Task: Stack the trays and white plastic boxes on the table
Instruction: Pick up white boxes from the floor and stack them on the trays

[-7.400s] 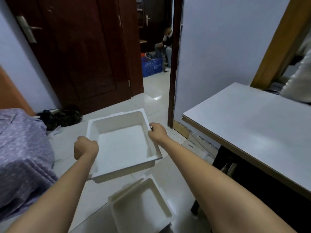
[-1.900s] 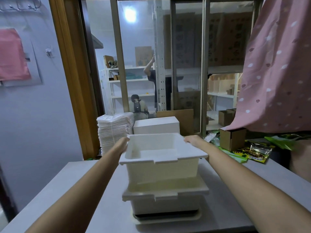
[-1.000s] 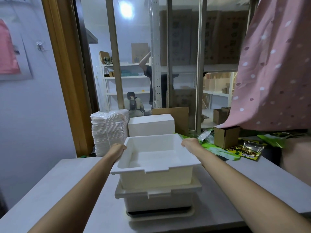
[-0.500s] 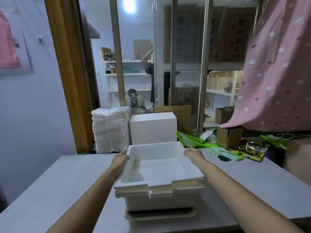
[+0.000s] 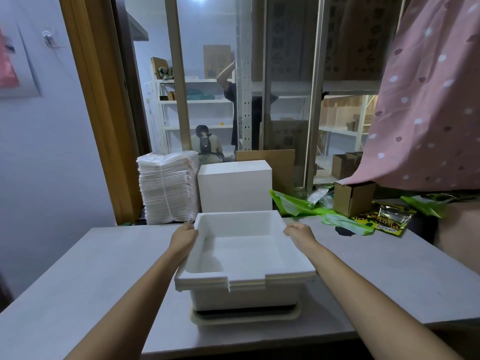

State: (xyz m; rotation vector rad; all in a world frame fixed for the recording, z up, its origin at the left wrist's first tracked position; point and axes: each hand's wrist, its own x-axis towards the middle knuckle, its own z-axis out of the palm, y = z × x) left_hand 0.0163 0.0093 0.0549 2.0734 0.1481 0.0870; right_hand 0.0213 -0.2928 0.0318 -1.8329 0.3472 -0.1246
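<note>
A white plastic box (image 5: 244, 252) sits nested inside a second white box (image 5: 244, 298), their rims almost flush. The pair rests on a cream tray (image 5: 246, 317) near the front of the grey table (image 5: 104, 276). My left hand (image 5: 184, 237) grips the top box's left rim and my right hand (image 5: 298, 233) grips its right rim, both near the far corners. The top box is empty inside.
Behind the stack stand a white foam block (image 5: 235, 187) and a tall pile of white trays in plastic wrap (image 5: 167, 187). Green bags (image 5: 293, 205), a small cardboard box (image 5: 353, 197) and packets lie at the back right. A pink curtain (image 5: 428, 100) hangs at right.
The top box has dropped fully into the lower box; a second ago it stood well above the lower rim. Both hands came down with it and stay on its rim.
</note>
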